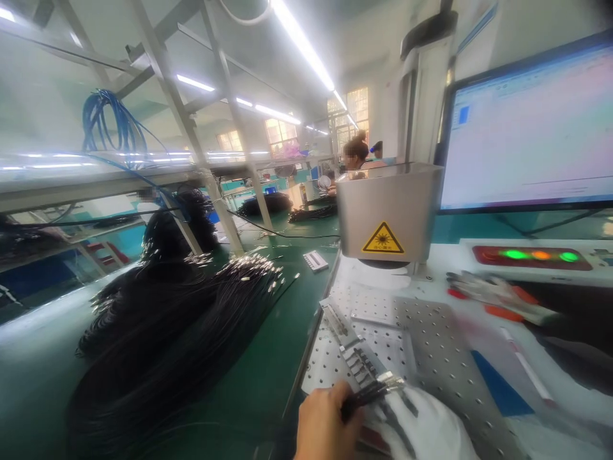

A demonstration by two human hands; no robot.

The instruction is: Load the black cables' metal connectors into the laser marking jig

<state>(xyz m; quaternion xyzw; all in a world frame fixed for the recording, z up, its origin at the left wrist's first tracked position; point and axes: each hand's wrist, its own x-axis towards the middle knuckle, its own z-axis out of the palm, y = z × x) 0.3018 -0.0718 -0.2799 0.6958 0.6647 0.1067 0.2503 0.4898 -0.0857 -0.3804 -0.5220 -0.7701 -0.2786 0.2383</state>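
Note:
My bare left hand (328,418) is closed around a small bundle of black cables (361,397), low in the head view. Silvery connectors (393,382) stick out at the bundle's right end. My right hand (426,425), in a white glove, is right beside those connectors; its fingers are blurred, and I cannot tell whether they grip. Just beyond my hands, a slotted metal fixture (361,363) lies on a perforated metal plate (433,338). A second metal strip (336,321) adjoins its far end.
Large heaps of black cables (177,345) cover the green table at left. Above the plate hangs a metal machine head (385,207) with a laser warning sign. At right are a monitor (527,128), lit buttons (531,256) and a glove (498,294). A person (357,153) sits farther back.

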